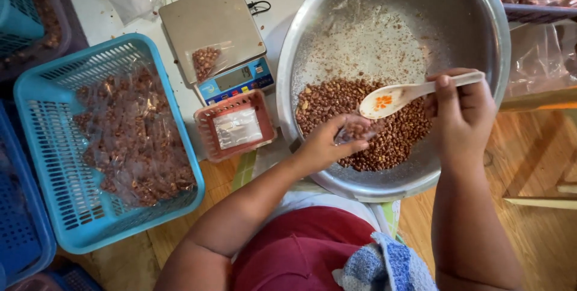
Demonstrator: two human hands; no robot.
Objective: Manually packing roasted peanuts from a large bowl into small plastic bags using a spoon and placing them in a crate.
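Nearest the lens, at the bottom of the frame, a blue-and-white cloth (384,267) lies over a red garment (300,249), and both forearms rise from there toward the middle. Right of centre, the right hand (460,113) is clamped around the handle of a pale plastic spoon (399,94), whose bowl, marked with an orange pattern, points left and hangs just above the nuts. Just left of it, the left hand (327,143) pinches the mouth of a small clear bag (354,130), fingers closed on the film, the bag resting over the heap of roasted peanuts (372,125) in the lower part of the large steel basin (481,2). To fill cleanly, it seems wise to hold the bag's mouth wide and directly beneath the spoon's tip, tipping slowly so nothing spills past the film; working low over the heap would let strays fall back into the basin. Further left, a small red basket (207,124) holds flat clear bags, and above it a digital scale (210,14) carries one partly filled bag of nuts (206,61). At the left of the frame a blue basket (36,95) holds many filled packets (135,140).
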